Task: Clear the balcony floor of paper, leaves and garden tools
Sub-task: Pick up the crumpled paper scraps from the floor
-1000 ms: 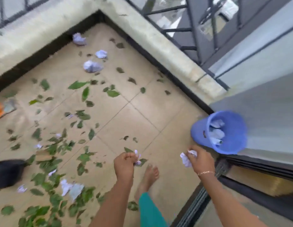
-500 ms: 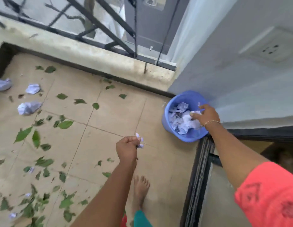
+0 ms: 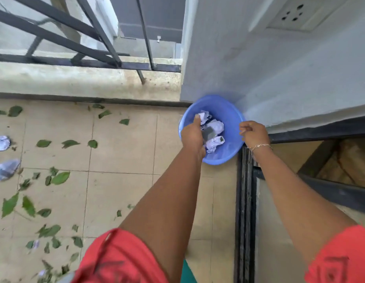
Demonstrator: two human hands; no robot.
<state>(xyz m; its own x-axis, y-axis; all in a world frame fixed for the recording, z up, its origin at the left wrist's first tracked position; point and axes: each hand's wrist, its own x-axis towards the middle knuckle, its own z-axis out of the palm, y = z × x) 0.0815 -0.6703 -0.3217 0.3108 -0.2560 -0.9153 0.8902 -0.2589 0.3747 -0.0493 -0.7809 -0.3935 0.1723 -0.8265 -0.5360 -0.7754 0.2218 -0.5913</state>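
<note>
Two hands over the blue bucket point(image 3: 228, 107): right hand point(image 3: 254, 134), fingers point(image 3: 243, 130) loosely curled, empty; left hand point(image 3: 192, 136), fingers hidden, grip unclear.

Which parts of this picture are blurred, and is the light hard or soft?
Head view: the leaves and crumpled paper at the left edge are smeared by motion; the blue bucket is fairly sharp; the light is soft and even, with no hard shadows; the wide lens slightly bows the ledge.

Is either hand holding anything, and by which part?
Right hand holds nothing. Left hand, over the blue bucket, has a blurred grey scrap against it; grip cannot be told.
</note>
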